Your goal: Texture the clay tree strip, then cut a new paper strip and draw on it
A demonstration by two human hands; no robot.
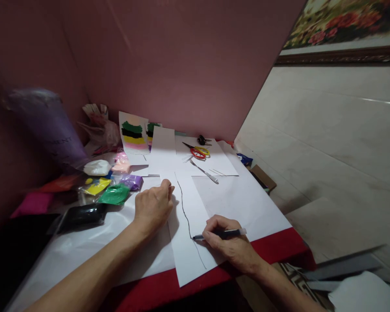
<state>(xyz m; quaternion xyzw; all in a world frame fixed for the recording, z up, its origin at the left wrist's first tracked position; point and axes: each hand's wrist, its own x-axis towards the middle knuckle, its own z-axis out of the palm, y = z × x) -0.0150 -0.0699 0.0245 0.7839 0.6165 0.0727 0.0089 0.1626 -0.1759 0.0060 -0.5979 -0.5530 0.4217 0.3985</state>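
A long white paper strip (182,255) lies on the table and reaches over its front edge. A wavy dark line (186,216) runs down the strip, thinner and fainter in its lower part. My right hand (230,242) holds a dark pen (225,234) with a clear end, its tip touching the line. My left hand (154,203) is a closed fist beside the strip's left edge, its fingers curled under; what they hold, if anything, is hidden.
Scissors (199,151), a fork (204,171) and keys (202,140) lie on white sheets at the back. Clay packets, green (115,193), yellow (98,185) and black (82,216), sit left. A painted card (133,134) leans near the wall.
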